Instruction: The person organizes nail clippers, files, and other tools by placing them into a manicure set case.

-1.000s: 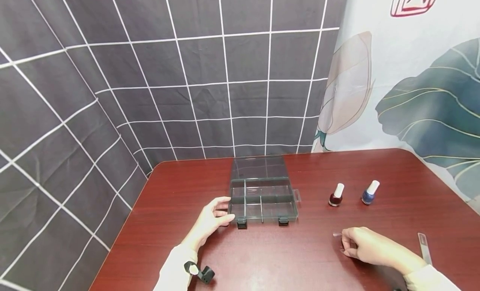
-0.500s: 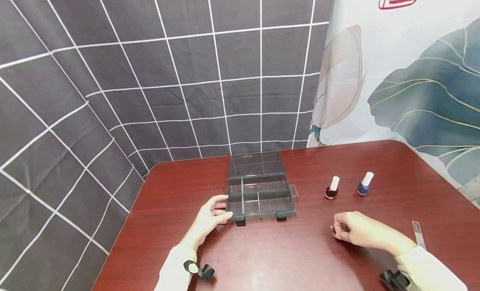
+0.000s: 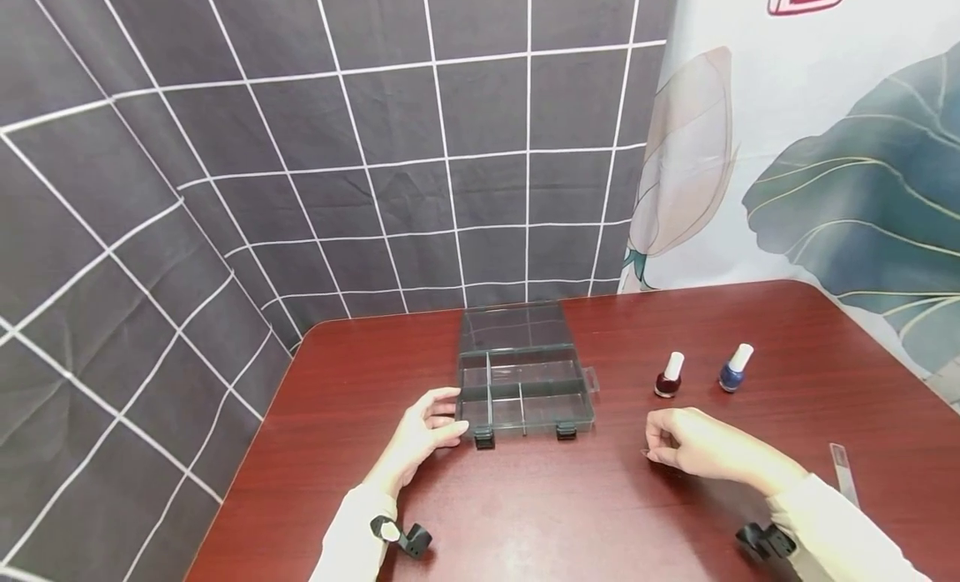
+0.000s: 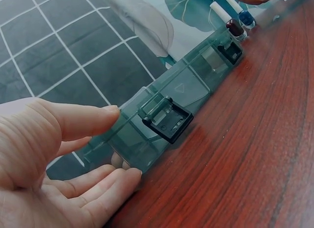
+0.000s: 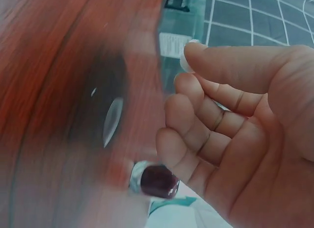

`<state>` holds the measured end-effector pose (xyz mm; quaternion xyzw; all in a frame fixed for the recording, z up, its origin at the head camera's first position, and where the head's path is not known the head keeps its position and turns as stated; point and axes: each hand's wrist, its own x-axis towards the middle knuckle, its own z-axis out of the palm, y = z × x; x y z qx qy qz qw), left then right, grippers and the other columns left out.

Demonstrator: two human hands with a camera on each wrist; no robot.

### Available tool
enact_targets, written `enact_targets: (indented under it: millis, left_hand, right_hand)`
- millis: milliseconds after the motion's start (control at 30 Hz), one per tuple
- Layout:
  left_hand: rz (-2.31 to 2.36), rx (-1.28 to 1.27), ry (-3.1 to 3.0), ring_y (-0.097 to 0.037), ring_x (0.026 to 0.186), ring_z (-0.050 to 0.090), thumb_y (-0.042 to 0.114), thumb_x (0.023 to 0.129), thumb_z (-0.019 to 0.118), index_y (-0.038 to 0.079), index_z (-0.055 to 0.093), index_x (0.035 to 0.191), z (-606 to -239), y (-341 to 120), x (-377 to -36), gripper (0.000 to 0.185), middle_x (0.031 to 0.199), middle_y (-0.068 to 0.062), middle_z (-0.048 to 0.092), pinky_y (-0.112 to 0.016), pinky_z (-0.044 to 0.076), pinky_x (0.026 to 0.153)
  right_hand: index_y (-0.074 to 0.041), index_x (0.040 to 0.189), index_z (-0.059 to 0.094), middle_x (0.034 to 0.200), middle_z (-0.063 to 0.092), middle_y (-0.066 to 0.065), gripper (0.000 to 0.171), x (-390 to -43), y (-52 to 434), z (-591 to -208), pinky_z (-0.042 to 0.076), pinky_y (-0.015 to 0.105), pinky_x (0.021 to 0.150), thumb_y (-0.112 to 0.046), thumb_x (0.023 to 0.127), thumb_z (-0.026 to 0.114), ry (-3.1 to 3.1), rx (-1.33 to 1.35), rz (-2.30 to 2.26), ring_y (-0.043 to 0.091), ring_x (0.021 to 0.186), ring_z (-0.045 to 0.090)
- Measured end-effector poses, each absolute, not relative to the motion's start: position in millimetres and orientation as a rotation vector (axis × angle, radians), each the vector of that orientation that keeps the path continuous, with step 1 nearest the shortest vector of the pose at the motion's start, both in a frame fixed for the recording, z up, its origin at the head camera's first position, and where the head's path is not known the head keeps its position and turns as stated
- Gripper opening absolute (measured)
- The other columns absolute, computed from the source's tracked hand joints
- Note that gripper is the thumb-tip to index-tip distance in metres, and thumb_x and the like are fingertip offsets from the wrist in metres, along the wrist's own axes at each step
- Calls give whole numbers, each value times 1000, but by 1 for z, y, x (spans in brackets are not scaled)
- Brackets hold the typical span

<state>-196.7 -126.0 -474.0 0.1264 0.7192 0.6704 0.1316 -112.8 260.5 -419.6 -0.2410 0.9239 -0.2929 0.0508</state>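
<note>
- Now the left hand (image 3: 423, 436) rests on the tabletop (image 3: 570, 515) at the left front corner of the clear compartment box (image 3: 525, 398); its grip is loose, fingers nearly straight, with thumb and fingertips touching the box's side wall.
- Seen from the left wrist, the thumb lies along the top edge of the box (image 4: 162, 120) and the fingers (image 4: 98, 184) meet its lower corner, just beside a dark latch (image 4: 166, 117).
- The box sits near the middle of the tabletop, closer to the far edge, with its lid folded back flat behind it and two latches on its front wall.
- The right hand (image 3: 690, 444) hovers low over the tabletop to the right of the box, apart from it, fingers curled inward; whether that grip holds anything, I cannot tell.
- A dark red polish bottle (image 3: 669, 377) and a blue polish bottle (image 3: 735, 369) stand upright just beyond the right hand, side by side.
- A clear nail file (image 3: 843, 472) lies near the right edge.
</note>
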Motion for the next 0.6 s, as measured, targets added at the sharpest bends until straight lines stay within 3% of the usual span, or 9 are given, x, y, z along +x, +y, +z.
enact_targets:
  millis: [600]
  left_hand:
    - [2014,339,1999,-24,92,59,2,78,72,1,46,131,-476,-127,-197,59,116,-27,49,-40,54,76]
  right_hand:
    - [-20,71,51,62,45,-17,25,-136,218,-412,37,18,51,-5,79,69,2834,-853,-903,-2,57,41]
